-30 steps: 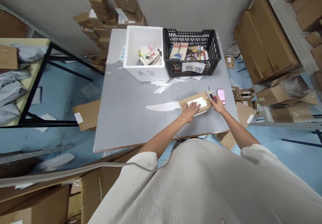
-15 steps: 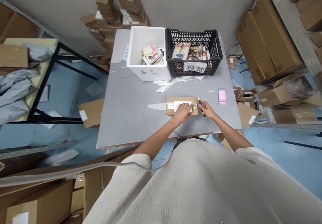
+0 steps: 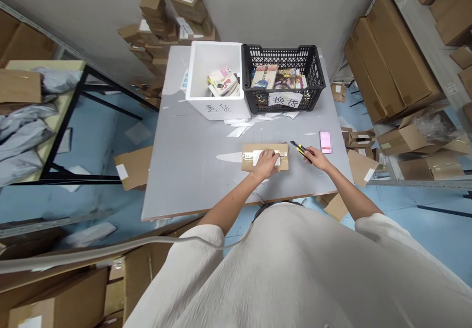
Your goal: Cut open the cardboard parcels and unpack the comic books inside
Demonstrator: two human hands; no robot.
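A flat brown cardboard parcel (image 3: 249, 153) with a white label lies on the grey table (image 3: 191, 161). My left hand (image 3: 266, 163) rests flat on the parcel's near side, fingers spread over the label. My right hand (image 3: 317, 158) is closed around a yellow-and-black utility knife (image 3: 299, 148), held just right of the parcel with its tip pointing away to the left. A pink phone (image 3: 325, 141) lies on the table right of the knife.
At the table's far edge stand a white foam box (image 3: 216, 104) and a black plastic crate (image 3: 317, 79), both holding books. White paper scraps (image 3: 243, 124) lie before them. Cardboard boxes (image 3: 387, 67) fill shelves at right; cartons (image 3: 129, 168) litter the blue floor.
The parcel was turned square to the table's edge. My right hand with the knife drew away from the parcel's right end toward the phone. My left hand stays on the parcel.
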